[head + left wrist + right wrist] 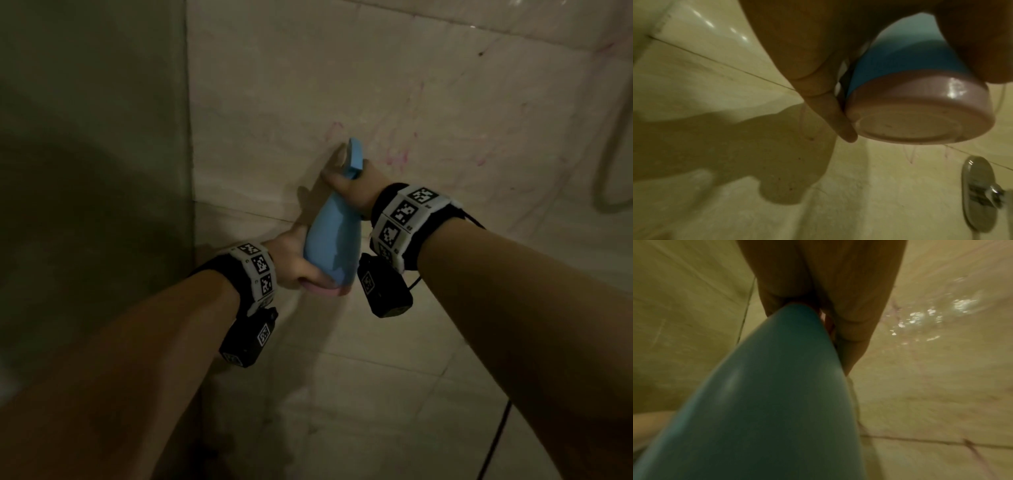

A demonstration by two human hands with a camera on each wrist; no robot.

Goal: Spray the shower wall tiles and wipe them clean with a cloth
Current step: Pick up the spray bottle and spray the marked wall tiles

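A blue plastic spray bottle (331,240) with a pinkish base is held close to the beige shower wall tiles (428,113); its base is gripped by the left hand (294,263), its neck by the right hand (352,186), fingers curled.

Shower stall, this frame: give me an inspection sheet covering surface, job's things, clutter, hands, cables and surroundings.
Surface: wall tiles beige, with pink smears and wet glints; dark grout lines.
Job's things: blue spray bottle with a pinkish base, nozzle end close to the wall; no cloth seen.
Clutter: nothing seen.
Hands: left hand grips the bottle's lower body; right hand grips its neck, fingers curled by the trigger.
Cables: thin black cable hanging below the right forearm.
Surroundings: darker panel on the left; pale hose at the right; chrome fitting on the wall.
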